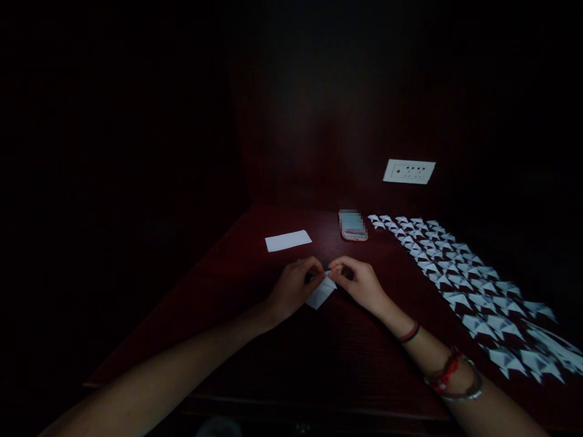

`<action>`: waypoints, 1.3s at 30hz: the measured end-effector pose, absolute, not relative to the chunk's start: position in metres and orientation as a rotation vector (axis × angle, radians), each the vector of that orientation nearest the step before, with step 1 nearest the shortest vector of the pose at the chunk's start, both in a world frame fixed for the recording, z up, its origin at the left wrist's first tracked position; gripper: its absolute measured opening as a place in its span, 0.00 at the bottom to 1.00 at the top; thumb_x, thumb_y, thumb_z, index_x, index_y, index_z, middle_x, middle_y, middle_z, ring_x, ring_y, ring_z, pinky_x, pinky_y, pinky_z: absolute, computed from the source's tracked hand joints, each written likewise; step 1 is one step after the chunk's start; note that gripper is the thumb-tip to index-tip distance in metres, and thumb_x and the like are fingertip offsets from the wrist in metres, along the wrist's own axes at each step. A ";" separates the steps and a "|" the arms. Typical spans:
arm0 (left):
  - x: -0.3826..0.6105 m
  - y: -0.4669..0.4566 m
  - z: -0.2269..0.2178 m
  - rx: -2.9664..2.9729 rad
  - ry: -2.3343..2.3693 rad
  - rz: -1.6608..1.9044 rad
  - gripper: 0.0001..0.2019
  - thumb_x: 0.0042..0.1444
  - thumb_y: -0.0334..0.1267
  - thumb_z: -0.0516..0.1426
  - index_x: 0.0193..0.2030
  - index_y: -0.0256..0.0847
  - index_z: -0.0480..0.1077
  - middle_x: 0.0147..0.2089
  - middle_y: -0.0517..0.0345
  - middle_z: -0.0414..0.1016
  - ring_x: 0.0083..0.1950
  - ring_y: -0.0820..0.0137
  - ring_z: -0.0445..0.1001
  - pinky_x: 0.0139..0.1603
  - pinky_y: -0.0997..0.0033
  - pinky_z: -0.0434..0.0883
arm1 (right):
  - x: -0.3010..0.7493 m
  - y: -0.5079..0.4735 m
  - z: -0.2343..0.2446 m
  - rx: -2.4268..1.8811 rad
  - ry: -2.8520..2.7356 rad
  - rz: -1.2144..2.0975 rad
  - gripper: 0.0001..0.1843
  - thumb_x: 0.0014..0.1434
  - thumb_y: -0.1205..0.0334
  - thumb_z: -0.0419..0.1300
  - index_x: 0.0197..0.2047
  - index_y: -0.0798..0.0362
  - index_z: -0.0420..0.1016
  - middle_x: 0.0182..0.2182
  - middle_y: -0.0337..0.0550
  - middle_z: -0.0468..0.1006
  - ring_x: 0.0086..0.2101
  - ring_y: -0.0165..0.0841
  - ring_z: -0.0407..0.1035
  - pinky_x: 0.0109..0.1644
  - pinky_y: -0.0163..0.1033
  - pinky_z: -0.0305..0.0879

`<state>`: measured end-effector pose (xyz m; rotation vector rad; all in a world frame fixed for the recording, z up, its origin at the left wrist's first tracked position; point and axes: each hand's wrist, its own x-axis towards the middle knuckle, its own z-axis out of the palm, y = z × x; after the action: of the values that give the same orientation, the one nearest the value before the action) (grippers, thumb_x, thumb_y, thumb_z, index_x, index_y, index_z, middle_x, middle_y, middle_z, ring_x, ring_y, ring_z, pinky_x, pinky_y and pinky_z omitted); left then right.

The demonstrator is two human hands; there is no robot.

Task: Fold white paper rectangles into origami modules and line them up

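Observation:
A small folded piece of white paper [321,294] is pinched at its upper edge between both hands, just above the dark red table. My left hand [298,284] closes thumb and forefinger on its upper left side. From the other side, my right hand [359,280] grips near the upper right corner, fingertips almost meeting the left ones. The paper's lower part hangs free as a pointed, creased flap. Beyond my left hand lies a flat white paper strip [288,241].
A phone [353,225] lies behind my right hand. Rows of several folded white paper figures [455,267] cover the right side of the table [218,303]. Longer white paper pieces [555,347] lie near the right edge. A socket plate [409,172] is on the back wall.

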<state>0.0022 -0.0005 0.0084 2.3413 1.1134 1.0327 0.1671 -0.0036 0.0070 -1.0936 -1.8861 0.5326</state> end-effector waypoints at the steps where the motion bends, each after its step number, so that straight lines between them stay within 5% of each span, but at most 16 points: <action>1: 0.002 0.000 0.009 2.339 1.113 1.027 0.02 0.53 0.34 0.50 0.32 0.40 0.63 0.30 0.63 0.68 0.31 0.76 0.66 0.31 0.76 0.62 | 0.167 -0.003 0.006 -1.098 -1.880 0.539 0.07 0.48 0.64 0.55 0.34 0.53 0.70 0.25 0.38 0.73 0.26 0.27 0.66 0.28 0.31 0.58; 19: 0.002 0.002 0.007 2.206 1.039 1.016 0.05 0.52 0.35 0.51 0.36 0.40 0.62 0.33 0.60 0.70 0.32 0.74 0.69 0.31 0.74 0.66 | 0.167 -0.004 0.010 -1.073 -2.013 0.474 0.12 0.55 0.64 0.46 0.26 0.54 0.67 0.23 0.38 0.68 0.26 0.28 0.62 0.30 0.32 0.56; 26: -0.001 0.005 0.006 2.204 1.085 1.073 0.04 0.53 0.32 0.49 0.36 0.40 0.62 0.33 0.61 0.69 0.33 0.75 0.68 0.32 0.75 0.65 | 0.171 0.001 0.006 -1.073 -2.037 0.517 0.05 0.51 0.63 0.53 0.27 0.54 0.68 0.24 0.38 0.66 0.27 0.27 0.61 0.30 0.31 0.56; 39: -0.001 0.009 0.004 2.357 1.101 1.004 0.03 0.52 0.35 0.51 0.32 0.40 0.65 0.33 0.60 0.63 0.36 0.72 0.63 0.36 0.71 0.63 | 0.166 -0.004 0.005 -1.074 -2.126 0.403 0.05 0.52 0.64 0.52 0.27 0.54 0.66 0.26 0.38 0.63 0.28 0.27 0.60 0.32 0.32 0.56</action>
<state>-0.0010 0.0085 0.0045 2.3572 1.1011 1.0044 0.1659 -0.0036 0.0047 -1.0738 -2.1263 0.4030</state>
